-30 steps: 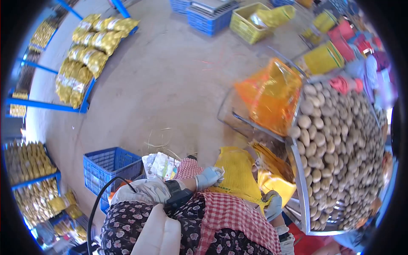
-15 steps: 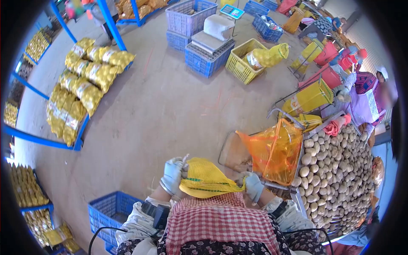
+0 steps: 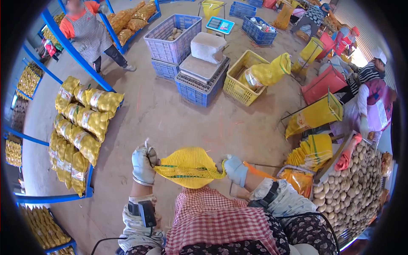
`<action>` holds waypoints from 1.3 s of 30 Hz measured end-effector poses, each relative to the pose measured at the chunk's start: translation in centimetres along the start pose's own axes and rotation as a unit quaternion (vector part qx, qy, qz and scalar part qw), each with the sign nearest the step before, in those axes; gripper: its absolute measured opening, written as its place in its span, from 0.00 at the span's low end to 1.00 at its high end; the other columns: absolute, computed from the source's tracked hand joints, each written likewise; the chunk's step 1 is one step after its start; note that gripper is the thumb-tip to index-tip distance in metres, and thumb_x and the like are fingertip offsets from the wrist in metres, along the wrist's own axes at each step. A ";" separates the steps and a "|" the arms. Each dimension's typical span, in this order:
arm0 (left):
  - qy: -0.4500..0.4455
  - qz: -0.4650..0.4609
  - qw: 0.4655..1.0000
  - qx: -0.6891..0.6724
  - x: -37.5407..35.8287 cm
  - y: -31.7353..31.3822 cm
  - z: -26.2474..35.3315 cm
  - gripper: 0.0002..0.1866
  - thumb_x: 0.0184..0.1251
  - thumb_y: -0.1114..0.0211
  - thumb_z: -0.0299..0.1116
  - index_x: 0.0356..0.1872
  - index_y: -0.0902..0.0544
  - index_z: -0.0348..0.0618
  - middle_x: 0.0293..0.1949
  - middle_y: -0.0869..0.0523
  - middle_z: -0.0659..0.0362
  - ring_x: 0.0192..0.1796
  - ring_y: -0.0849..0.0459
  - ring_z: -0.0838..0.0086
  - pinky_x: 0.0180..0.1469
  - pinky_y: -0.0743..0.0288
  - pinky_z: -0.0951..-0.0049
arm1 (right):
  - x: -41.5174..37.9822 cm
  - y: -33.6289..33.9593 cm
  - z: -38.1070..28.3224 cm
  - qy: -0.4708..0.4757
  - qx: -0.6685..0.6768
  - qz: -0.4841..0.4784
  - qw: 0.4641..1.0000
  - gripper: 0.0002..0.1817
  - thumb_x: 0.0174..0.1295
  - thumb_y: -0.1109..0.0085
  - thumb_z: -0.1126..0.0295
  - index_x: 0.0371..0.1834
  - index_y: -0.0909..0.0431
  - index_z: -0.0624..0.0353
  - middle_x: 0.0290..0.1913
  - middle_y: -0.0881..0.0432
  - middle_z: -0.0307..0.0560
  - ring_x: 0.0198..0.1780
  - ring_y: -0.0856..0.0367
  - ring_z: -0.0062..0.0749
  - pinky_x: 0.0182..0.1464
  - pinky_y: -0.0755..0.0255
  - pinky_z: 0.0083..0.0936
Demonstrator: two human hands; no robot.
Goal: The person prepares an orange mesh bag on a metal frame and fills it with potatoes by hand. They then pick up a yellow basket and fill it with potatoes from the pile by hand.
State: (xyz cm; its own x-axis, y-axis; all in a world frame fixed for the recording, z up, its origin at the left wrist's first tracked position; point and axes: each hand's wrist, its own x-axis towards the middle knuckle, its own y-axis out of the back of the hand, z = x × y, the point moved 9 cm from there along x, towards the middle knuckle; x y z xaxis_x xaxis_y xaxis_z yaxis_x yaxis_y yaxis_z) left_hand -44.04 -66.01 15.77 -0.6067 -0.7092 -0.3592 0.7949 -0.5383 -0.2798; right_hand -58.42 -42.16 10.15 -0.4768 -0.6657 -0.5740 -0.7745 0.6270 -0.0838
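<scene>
Step in hand looks like opening the bag: left hand (image 3: pixel 143 163) and right hand (image 3: pixel 235 170) fingers clenched on the yellow mesh sack (image 3: pixel 190 166), stretched at chest height; next probably potatoes (image 3: pixel 352 191).

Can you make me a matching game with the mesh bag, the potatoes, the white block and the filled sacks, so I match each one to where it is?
Things:
1. yellow mesh bag
2. loose potatoes
3. white block
4. filled yellow sacks

Places:
A. stacked on a blue rack at the left
B. stretched between the left hand and the right hand
C. heaped on the table at the right
D. on top of a blue crate in the middle of the floor

Pairs: 1-B, 2-C, 3-D, 4-A
</scene>
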 end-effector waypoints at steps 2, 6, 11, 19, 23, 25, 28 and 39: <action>-0.007 -0.005 1.000 -0.030 5.0 -1.1 1.8 0.10 0.64 0.54 0.32 0.21 0.32 0.48 0.15 0.35 0.67 0.13 0.39 0.81 0.18 0.35 0.75 | 3.8 1.0 -2.7 0.015 0.029 0.004 0.999 0.07 0.51 0.50 0.77 0.18 0.25 0.59 0.22 0.22 0.43 0.29 0.25 0.30 0.34 0.30 0.24; 0.020 -0.030 0.999 -0.003 17.9 -5.3 3.3 0.10 0.64 0.53 0.33 0.21 0.32 0.51 0.14 0.35 0.68 0.13 0.40 0.80 0.19 0.36 0.75 | 11.0 3.8 -6.8 0.012 0.053 0.060 0.997 0.08 0.51 0.52 0.78 0.18 0.25 0.59 0.22 0.22 0.43 0.31 0.24 0.30 0.36 0.31 0.26; 0.074 -0.044 0.996 -0.004 36.5 -8.3 -3.3 0.13 0.68 0.53 0.39 0.21 0.33 0.52 0.16 0.36 0.68 0.15 0.40 0.80 0.22 0.37 0.74 | 25.8 11.4 -6.3 0.004 -0.019 0.177 0.984 0.10 0.53 0.55 0.79 0.19 0.25 0.59 0.24 0.21 0.45 0.31 0.24 0.32 0.35 0.31 0.26; 0.096 -0.073 0.990 0.072 49.4 -10.2 -11.1 0.14 0.69 0.52 0.34 0.22 0.27 0.44 0.15 0.26 0.60 0.15 0.28 0.74 0.19 0.33 0.75 | 37.8 17.1 -3.9 0.001 0.083 0.313 0.946 0.12 0.58 0.53 0.80 0.40 0.20 0.62 0.31 0.20 0.44 0.33 0.22 0.30 0.34 0.27 0.29; 0.078 -0.048 0.993 0.077 51.4 -11.7 -9.8 0.07 0.64 0.52 0.25 0.27 0.27 0.43 0.20 0.24 0.59 0.19 0.26 0.74 0.23 0.29 0.74 | 38.0 17.9 -3.3 0.031 0.195 0.335 0.922 0.10 0.58 0.52 0.80 0.42 0.24 0.65 0.38 0.17 0.51 0.40 0.20 0.38 0.47 0.25 0.29; 0.046 -0.098 0.994 0.012 51.9 -13.3 -9.1 0.06 0.59 0.52 0.20 0.28 0.27 0.43 0.24 0.24 0.58 0.23 0.25 0.72 0.28 0.27 0.73 | 35.8 17.5 -4.8 0.051 0.208 0.335 0.918 0.14 0.57 0.50 0.80 0.48 0.25 0.67 0.42 0.17 0.52 0.44 0.19 0.39 0.51 0.26 0.29; -0.024 -0.118 0.981 0.152 51.1 -13.8 -7.7 0.06 0.61 0.50 0.22 0.34 0.24 0.40 0.32 0.22 0.55 0.35 0.21 0.68 0.39 0.25 0.69 | 29.3 17.0 -7.7 0.111 0.118 0.416 0.895 0.20 0.59 0.47 0.75 0.56 0.28 0.68 0.47 0.18 0.54 0.52 0.21 0.40 0.56 0.28 0.31; -0.365 -0.113 0.700 0.604 32.3 -13.0 -7.0 0.31 0.66 0.43 0.35 0.65 0.38 0.27 0.64 0.32 0.39 0.66 0.33 0.51 0.69 0.41 0.59 | 3.5 5.5 5.6 0.011 -0.198 0.220 0.955 0.18 0.65 0.51 0.60 0.51 0.23 0.59 0.50 0.20 0.56 0.49 0.20 0.41 0.50 0.26 0.32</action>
State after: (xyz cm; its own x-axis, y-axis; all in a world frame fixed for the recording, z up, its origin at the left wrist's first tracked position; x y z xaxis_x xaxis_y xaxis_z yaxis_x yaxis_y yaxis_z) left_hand -73.99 -78.75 1.57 -0.9035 -0.3509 0.2461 0.3711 -0.3531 0.8588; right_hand -62.07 -38.77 3.08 -0.7977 -0.3847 -0.4645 -0.5915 0.6491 0.4783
